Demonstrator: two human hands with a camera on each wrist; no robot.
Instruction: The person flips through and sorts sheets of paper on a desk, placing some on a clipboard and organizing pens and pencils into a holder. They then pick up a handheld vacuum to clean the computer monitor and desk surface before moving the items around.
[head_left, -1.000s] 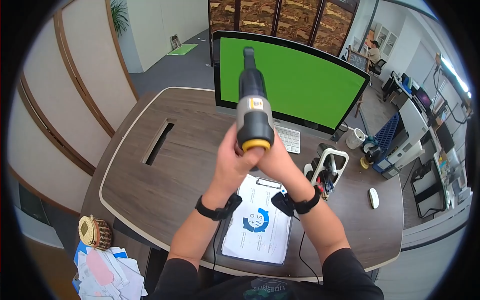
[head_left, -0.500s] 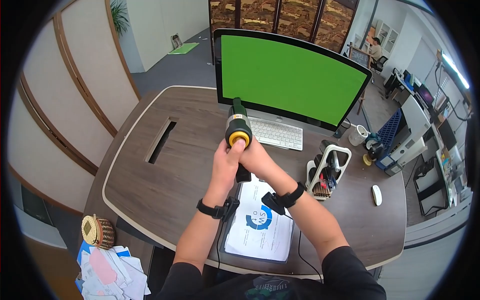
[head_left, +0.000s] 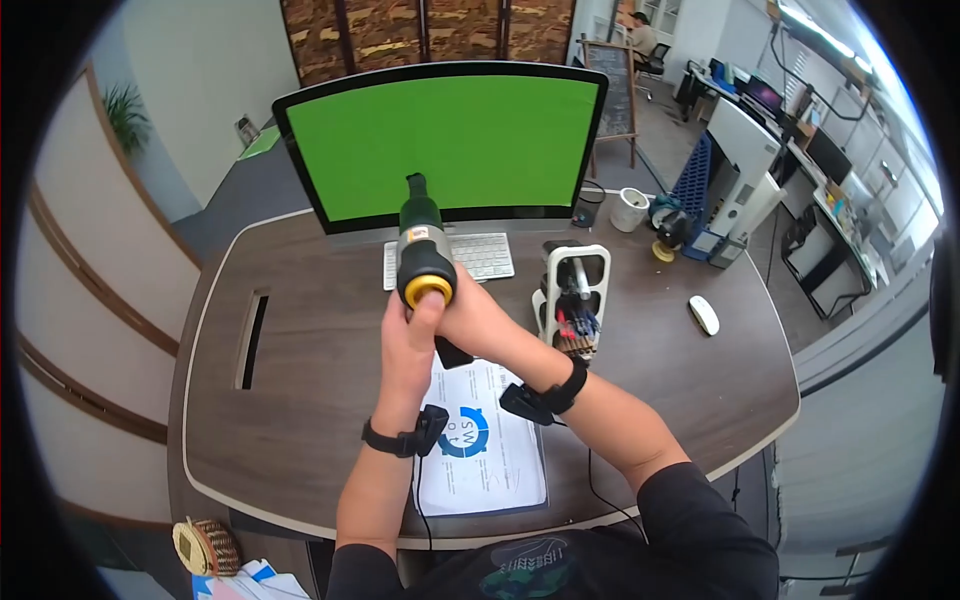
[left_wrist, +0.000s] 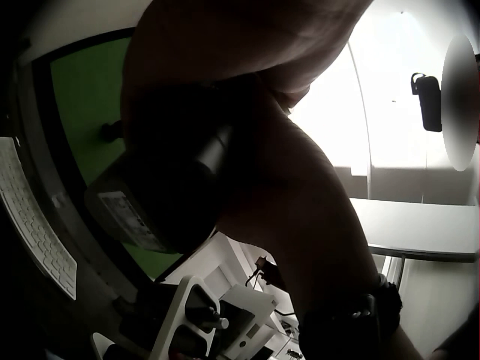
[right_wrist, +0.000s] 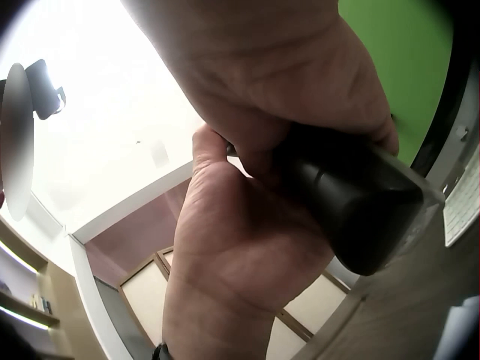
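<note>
A grey and black power tool with a yellow ring at its rear (head_left: 422, 248) is held up over the desk, its narrow tip toward the monitor. My left hand (head_left: 408, 335) grips it from the left, thumb at the yellow ring. From the right, my right hand (head_left: 468, 312) is wrapped round the handle. In the left wrist view the tool's dark base (left_wrist: 150, 206) shows below the hands. The right wrist view shows the black base (right_wrist: 367, 214) jutting out from both hands; most fingers are hidden there.
Beyond the tool stand a green-screened monitor (head_left: 450, 140) and a keyboard (head_left: 485, 256). A white pen holder (head_left: 590, 292), mouse (head_left: 703, 315), white cup (head_left: 629, 209) and binders (head_left: 722, 215) lie to the right. A clipboard with paper (head_left: 485, 480) is below my wrists; a wicker basket (head_left: 207, 547) sits lower left.
The head view has turned to the right. The tool came down from high before the screen and then tilted somewhat; both hands have kept their grip on it.
</note>
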